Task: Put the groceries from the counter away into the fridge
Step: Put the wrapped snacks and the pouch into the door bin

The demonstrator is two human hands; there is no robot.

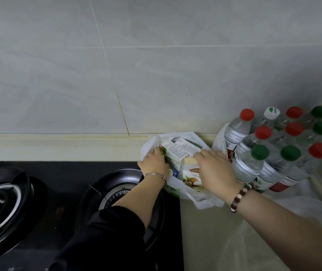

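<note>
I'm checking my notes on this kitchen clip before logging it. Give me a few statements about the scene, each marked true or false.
1. Both the left hand and the right hand grip the white printed cartons inside the thin white plastic bag. True.
2. All the clear plastic water bottles have red caps. False: the caps are red, green and one white.
3. The bag sits left of the black gas hob. False: it sits at the hob's right side, on the beige counter.
4. The left wrist wears a thin metal bangle. True.
</note>
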